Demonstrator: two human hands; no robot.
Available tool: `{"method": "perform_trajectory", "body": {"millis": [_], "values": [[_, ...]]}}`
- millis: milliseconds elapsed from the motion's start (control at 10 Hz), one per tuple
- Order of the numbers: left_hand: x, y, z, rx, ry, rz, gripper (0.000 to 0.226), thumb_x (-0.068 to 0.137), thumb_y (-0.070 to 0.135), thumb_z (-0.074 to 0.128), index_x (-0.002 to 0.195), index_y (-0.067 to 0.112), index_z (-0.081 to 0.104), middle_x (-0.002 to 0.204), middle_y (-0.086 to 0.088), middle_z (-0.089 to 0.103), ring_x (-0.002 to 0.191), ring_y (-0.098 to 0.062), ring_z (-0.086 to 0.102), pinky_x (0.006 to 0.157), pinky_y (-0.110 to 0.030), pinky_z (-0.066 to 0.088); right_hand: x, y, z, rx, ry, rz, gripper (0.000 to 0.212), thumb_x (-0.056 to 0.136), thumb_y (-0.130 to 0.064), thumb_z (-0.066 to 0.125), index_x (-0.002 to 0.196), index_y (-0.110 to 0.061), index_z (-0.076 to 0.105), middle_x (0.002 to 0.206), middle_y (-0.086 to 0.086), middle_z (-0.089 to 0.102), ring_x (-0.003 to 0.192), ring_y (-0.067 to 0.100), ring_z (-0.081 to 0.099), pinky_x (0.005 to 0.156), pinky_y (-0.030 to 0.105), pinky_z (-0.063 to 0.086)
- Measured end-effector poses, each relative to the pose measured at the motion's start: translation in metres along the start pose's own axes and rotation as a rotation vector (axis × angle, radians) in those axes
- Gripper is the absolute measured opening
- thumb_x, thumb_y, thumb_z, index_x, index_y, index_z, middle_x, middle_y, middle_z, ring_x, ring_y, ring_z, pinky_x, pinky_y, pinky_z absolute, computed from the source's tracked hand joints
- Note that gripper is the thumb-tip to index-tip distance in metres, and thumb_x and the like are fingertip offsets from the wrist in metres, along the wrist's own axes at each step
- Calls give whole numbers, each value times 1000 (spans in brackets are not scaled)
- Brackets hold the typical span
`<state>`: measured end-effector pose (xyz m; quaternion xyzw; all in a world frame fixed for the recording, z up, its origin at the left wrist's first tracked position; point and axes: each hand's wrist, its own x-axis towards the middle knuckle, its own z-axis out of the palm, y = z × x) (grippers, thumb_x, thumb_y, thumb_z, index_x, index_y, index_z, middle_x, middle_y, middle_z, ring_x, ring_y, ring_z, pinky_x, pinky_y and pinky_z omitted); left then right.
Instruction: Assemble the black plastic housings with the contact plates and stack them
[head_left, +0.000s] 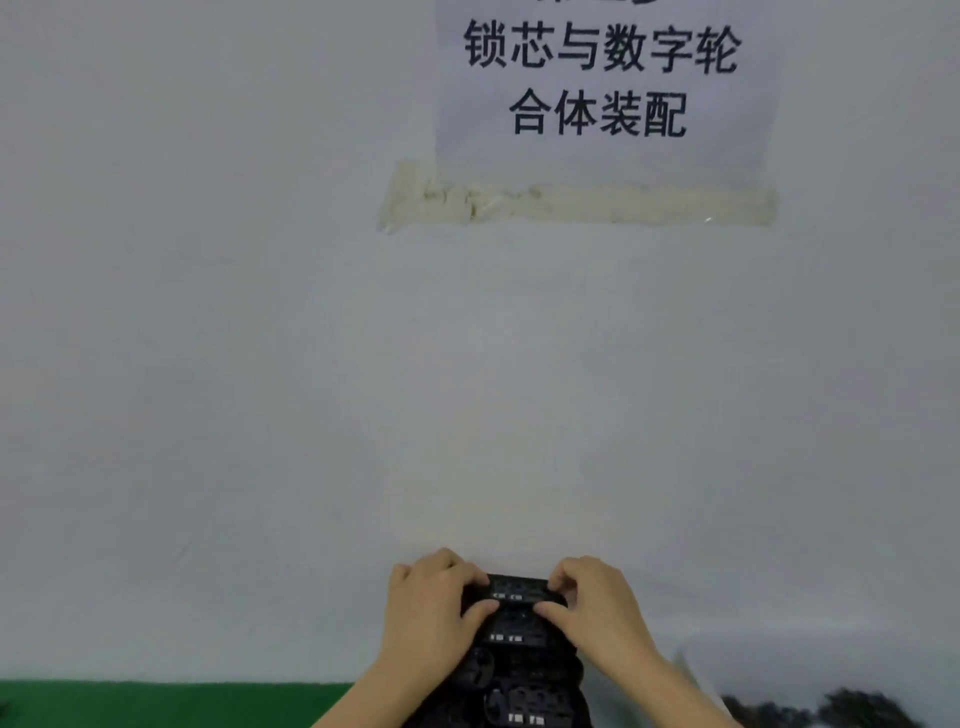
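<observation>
Two bare hands meet at the top of a stack of black plastic housings (511, 670) in the head camera's view, low in the frame and just right of centre. The left hand (431, 608) curls its fingers over the left end of the topmost housing (517, 590), thumb pressed in from the near side, so that it grips that end. The right hand (592, 597) mirrors it on the right end, fingertips bent down onto the upper edge and thumb lying along the front, pinching the piece between them. The topmost housing sits directly between the two hands, level and square on the one beneath it, its face showing small pale markings whose detail is too blurred to read. Below the hands the stack runs toward the bottom edge of the frame, each housing lying on the next, the lower ones showing rounded openings and more pale marks. Both forearms angle up from the bottom of the frame to either side of the stack. A strip of green desk (156, 704) shows at lower left. A dark, blurred heap (831, 709) lies at lower right, well apart from the hands; what it holds cannot be told. Behind everything rises a pale wall (260, 364), bearing a paper sign (602, 83) printed in black Chinese characters, with a band of yellowed tape (576, 202) along its lower edge.
</observation>
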<state>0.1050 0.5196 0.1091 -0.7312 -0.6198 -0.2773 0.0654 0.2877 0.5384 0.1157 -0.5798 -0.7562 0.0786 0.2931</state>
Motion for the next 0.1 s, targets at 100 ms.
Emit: {"method": "perform_trajectory", "body": {"millis": [100], "values": [[-11, 4, -17, 57, 38, 31, 41, 84, 64, 42, 119, 44, 48, 113, 24, 49, 111, 2, 44, 87, -22, 23, -18, -7, -13, 26, 31, -7, 22, 78, -47, 63, 85, -31, 49, 90, -13, 49, 87, 4, 50, 79, 17, 40]]}}
